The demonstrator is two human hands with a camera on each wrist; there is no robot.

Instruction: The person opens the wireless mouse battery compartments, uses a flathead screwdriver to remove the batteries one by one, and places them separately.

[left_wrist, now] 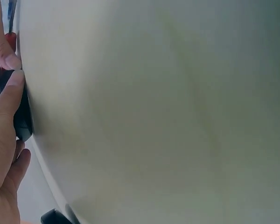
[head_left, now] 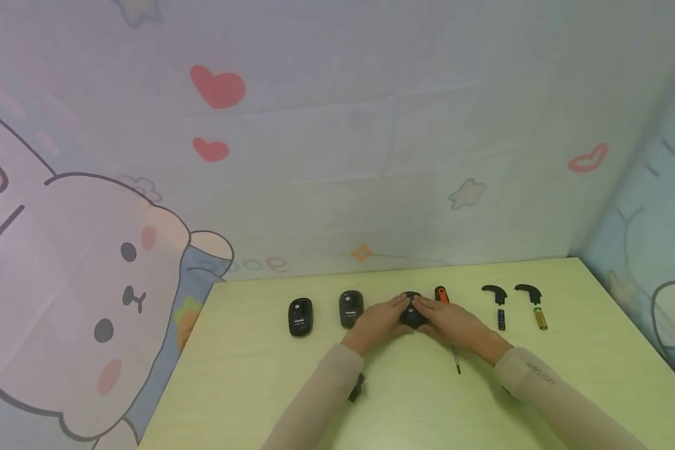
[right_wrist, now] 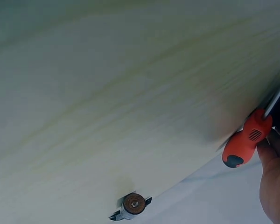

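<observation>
Firstly, from the left: an outer black computer mouse and an inner black mouse are lying label-up on the bench. Next, a third mouse is sitting between the left hand and right hand, each grip holding one flank; bench contact: cannot tell. Probably its shell is behaving as light, stiff, slightly slippery plastic, the long sides offering best hold. Rightward, a red screwdriver is passing beneath the right hand; two curved black covers are lying beyond a blue battery and gold battery. Left wrist view is showing thumb tips nearly meeting, barely visible from the head; right wrist view is adding the handle's slots and one battery end-on.
</observation>
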